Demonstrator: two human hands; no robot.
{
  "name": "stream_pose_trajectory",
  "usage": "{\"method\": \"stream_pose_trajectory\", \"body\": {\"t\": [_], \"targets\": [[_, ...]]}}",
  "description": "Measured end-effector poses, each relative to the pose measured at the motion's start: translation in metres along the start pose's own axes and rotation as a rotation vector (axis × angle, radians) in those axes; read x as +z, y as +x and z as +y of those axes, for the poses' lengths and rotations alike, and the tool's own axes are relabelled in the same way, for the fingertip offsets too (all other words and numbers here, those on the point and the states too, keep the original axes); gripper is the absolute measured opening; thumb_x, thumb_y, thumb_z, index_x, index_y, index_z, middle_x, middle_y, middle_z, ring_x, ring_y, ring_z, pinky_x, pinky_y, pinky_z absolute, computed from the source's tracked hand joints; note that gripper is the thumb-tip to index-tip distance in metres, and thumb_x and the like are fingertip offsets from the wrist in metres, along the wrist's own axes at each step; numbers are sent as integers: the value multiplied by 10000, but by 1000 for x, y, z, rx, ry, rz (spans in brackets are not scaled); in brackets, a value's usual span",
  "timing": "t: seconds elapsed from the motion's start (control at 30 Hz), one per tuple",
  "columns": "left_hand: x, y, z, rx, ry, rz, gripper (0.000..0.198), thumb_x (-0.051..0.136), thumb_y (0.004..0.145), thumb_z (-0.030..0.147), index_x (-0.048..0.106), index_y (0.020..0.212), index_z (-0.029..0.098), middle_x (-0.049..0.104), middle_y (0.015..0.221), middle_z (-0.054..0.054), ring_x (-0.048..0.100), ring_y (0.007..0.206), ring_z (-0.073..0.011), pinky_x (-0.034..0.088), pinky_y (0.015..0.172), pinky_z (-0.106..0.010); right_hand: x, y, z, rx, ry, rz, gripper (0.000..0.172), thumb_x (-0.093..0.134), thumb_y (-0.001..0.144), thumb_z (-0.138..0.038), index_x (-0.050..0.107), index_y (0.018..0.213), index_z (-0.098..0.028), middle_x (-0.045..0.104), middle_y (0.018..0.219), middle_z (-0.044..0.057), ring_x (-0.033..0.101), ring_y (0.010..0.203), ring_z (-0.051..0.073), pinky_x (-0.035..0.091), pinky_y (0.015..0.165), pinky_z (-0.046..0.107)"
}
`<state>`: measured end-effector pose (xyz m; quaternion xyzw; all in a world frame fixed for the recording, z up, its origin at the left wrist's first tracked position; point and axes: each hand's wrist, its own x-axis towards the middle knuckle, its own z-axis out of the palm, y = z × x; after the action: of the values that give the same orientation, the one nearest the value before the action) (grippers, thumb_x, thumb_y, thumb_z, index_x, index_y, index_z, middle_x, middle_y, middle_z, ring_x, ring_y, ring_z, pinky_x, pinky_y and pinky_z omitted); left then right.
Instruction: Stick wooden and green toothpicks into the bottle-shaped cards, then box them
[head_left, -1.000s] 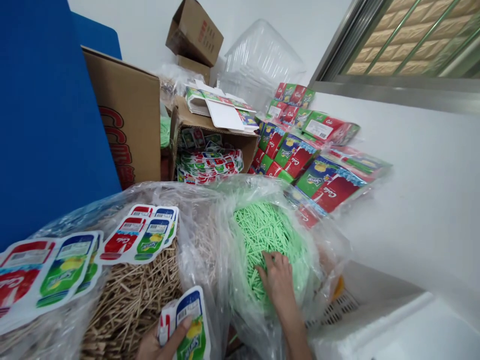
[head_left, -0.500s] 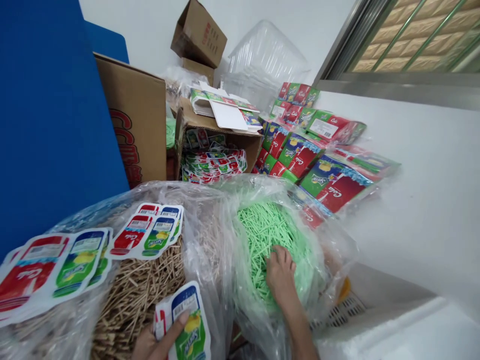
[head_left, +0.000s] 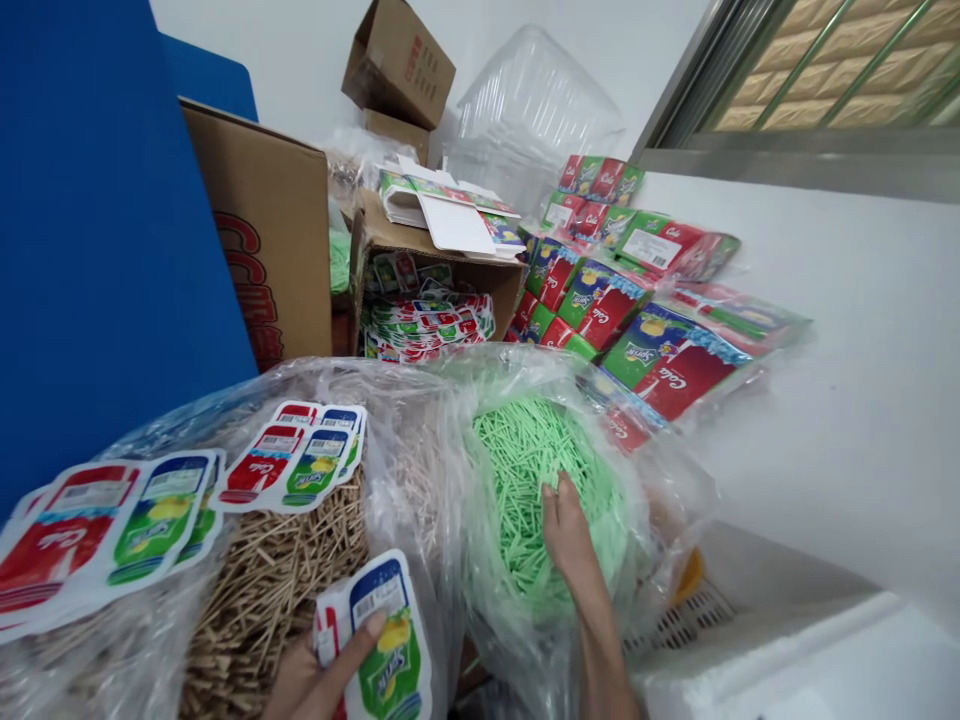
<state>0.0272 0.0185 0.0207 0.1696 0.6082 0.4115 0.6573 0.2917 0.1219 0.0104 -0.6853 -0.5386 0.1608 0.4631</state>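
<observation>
My right hand (head_left: 568, 532) reaches into a clear plastic bag (head_left: 660, 480) full of thin green sticks (head_left: 525, 450), its fingers pressed together among them. What they pinch is hidden. At the bottom edge my left hand (head_left: 311, 680) grips a printed blue, green and red package (head_left: 386, 640), the thumb lying across its front. To the left sits a second clear bag (head_left: 397, 430) of brown sticks (head_left: 277, 580).
Flat printed packages (head_left: 292, 460) lie on the brown stick bag. A blue panel (head_left: 97, 230) and brown cartons (head_left: 262, 230) stand at left. An open carton (head_left: 431, 290) holds more packages. Filled red and green packs (head_left: 637, 310) pile up behind, with clear trays (head_left: 532, 120) and a white wall at right.
My right hand has slid further into the green sticks and its fingers have drawn together. The left hand stays on the package, which has shifted slightly.
</observation>
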Motion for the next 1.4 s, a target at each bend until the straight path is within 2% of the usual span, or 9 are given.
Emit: {"method": "stream_pose_trajectory", "body": {"t": [0.1,0.23,0.33,0.5,0.7,0.9,1.03,1.17,1.4], "targets": [[10,-6,4,35,50,-85,452,812,493,513,673,723,150,736,601,-57,691,574,-258,568,583,-332,-2,1,-10,66,167,-48,343,465,789,-511,584,876,-202,665,1001,123,555,1051,279,401,913,426],[31,-10,8,160,239,-259,378,760,575,482,675,727,147,707,620,-29,654,611,-216,519,563,-269,2,5,-18,209,446,-97,279,508,779,-495,559,757,-222,645,746,24,621,756,216,455,818,392],[54,-6,13,391,581,-443,206,658,702,360,641,684,155,645,608,8,581,585,-156,439,541,-216,6,10,-19,321,674,-110,269,602,695,-479,521,736,-226,554,630,-39,579,591,168,496,683,357],[99,12,23,817,1126,-632,139,572,768,271,663,743,169,668,727,-18,590,673,-181,413,610,-232,-3,1,-24,438,935,-207,291,725,566,-374,606,760,-192,540,621,-41,539,570,132,494,619,301],[124,26,23,854,1198,-702,125,565,737,214,685,718,183,707,706,-49,621,651,-211,407,578,-251,-9,-36,-40,581,1106,-316,217,779,583,-283,662,736,-184,603,688,-25,543,582,112,457,570,227],[101,13,19,771,1073,-636,144,544,757,227,661,704,162,683,687,-29,598,628,-183,401,556,-237,-10,-47,-45,586,1128,-278,320,820,574,-317,698,837,-184,581,644,-42,502,567,99,424,560,202],[64,10,17,429,572,-473,254,570,769,368,622,671,139,646,626,-21,579,603,-171,427,551,-239,-9,-52,-55,518,1014,-236,338,808,595,-399,701,841,-194,590,667,-32,489,603,109,428,592,210],[22,12,12,176,250,-352,357,728,610,465,627,666,127,672,603,-42,617,592,-201,471,574,-281,5,-67,-77,511,1030,-254,317,816,574,-417,698,792,-219,579,663,-31,497,633,118,444,616,219],[-17,7,2,233,266,-106,225,741,587,344,647,633,144,649,568,2,583,550,-171,450,545,-249,35,-97,-107,507,1126,-411,254,750,664,-400,666,838,-235,553,682,-24,532,638,138,479,625,272]]}}
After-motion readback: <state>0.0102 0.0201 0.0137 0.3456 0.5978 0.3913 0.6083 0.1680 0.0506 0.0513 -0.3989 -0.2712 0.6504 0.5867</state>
